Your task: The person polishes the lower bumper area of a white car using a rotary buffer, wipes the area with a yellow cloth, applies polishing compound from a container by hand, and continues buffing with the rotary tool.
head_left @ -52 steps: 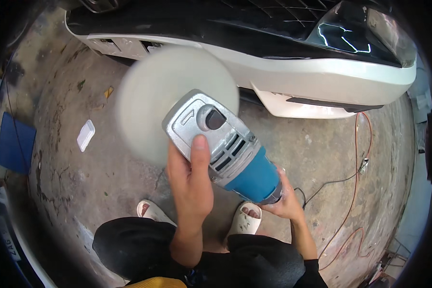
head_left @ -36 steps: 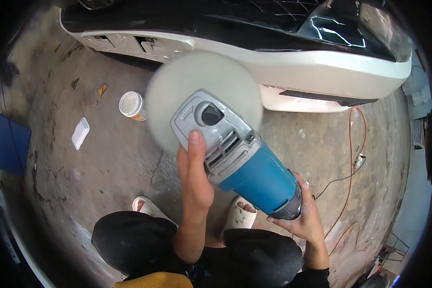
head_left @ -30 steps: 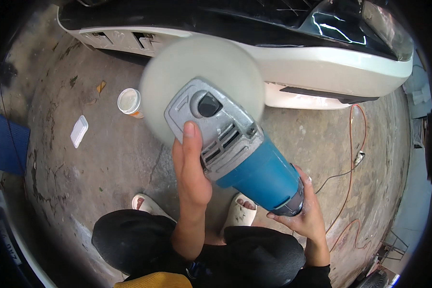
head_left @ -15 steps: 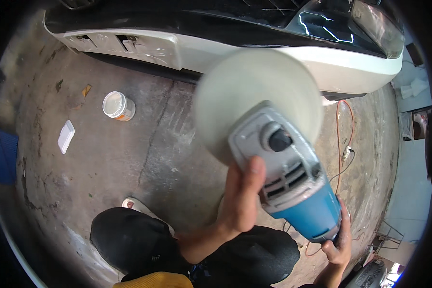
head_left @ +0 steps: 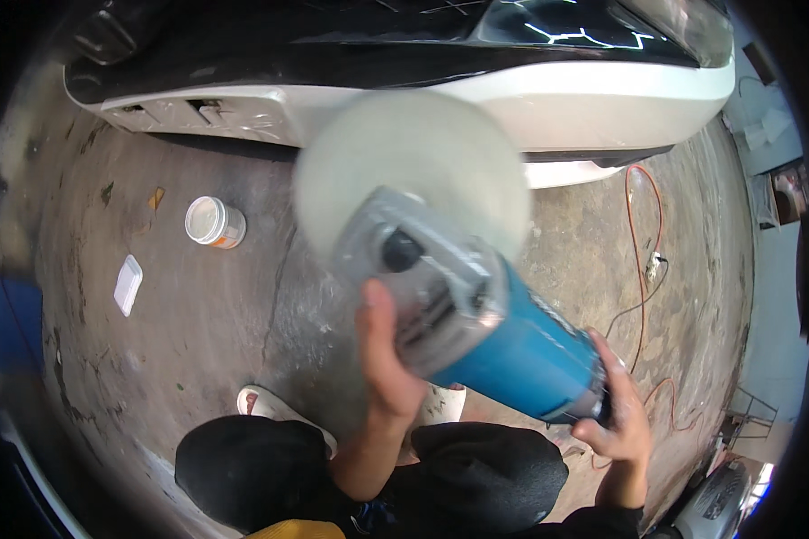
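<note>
A blue and grey power polisher [head_left: 521, 350] is held between my two hands, its round pale pad [head_left: 413, 144] pointing away from me and blurred as if spinning. My left hand [head_left: 388, 355] grips the grey head from the left, thumb on top and its other fingers hidden beneath. Around the rear end of the blue body wraps my right hand [head_left: 625, 413]. Beyond the pad stretches the white and black front bumper [head_left: 593, 103] of a car. The pad overlaps the bumper in view; I cannot tell whether they touch.
On the concrete floor to the left stand a white tub [head_left: 214, 223] and a white lid [head_left: 128, 286]. An orange cord [head_left: 634, 234] runs along the floor at the right to a white socket block [head_left: 653, 265]. A blue panel [head_left: 13, 323] is at the far left.
The polisher and both hands have shifted left, and the tool lies more slanted. The pad has moved left along the bumper. The view has also shifted a little.
</note>
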`<state>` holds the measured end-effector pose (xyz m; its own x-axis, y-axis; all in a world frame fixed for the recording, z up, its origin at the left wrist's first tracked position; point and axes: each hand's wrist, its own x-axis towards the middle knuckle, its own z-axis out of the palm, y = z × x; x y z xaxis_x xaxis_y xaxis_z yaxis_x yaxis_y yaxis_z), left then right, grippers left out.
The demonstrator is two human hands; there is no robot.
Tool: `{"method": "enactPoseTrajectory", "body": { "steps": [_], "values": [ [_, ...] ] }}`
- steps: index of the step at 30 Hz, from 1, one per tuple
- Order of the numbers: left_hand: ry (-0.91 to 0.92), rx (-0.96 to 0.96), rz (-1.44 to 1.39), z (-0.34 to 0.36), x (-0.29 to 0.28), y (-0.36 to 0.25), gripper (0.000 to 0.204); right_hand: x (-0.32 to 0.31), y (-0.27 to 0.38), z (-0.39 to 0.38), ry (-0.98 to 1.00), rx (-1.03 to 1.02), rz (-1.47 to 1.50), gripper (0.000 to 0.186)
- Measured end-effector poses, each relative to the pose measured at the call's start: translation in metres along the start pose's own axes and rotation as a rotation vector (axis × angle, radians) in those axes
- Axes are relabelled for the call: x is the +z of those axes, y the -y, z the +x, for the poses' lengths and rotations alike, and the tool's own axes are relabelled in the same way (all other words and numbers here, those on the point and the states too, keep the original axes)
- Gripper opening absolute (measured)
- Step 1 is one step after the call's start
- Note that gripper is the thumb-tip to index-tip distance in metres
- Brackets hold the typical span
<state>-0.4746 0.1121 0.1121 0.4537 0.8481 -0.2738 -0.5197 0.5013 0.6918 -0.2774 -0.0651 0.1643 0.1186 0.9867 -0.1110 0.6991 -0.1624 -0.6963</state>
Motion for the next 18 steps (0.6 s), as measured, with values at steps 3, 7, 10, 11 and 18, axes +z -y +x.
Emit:
{"method": "enactPoseTrajectory", "body": {
  "steps": [3, 7, 10, 11, 18],
  "values": [
    [-0.176, 0.136, -0.075, 0.017, -0.016, 0.010, 0.062, 0.021, -0.017, 0.034, 0.051, -0.037, 0.073, 0.103],
    [-0.282, 0.300, -0.087, 0.038, -0.049, 0.038, 0.063, 0.048, -0.034, 0.072, 0.015, -0.058, -0.020, 0.102],
    [-0.250, 0.324, -0.138, 0.051, -0.070, 0.072, 0.062, 0.055, -0.061, 0.077, -0.014, 0.024, -0.146, 0.097],
    [-0.247, 0.280, -0.162, 0.052, -0.070, 0.083, 0.062, 0.054, -0.072, 0.075, -0.066, 0.008, -0.217, 0.094],
    [0.075, 0.091, -0.022, 0.048, -0.009, 0.129, 0.065, 0.027, -0.136, 0.025, -0.389, 0.112, -0.276, 0.086]
  ]
}}
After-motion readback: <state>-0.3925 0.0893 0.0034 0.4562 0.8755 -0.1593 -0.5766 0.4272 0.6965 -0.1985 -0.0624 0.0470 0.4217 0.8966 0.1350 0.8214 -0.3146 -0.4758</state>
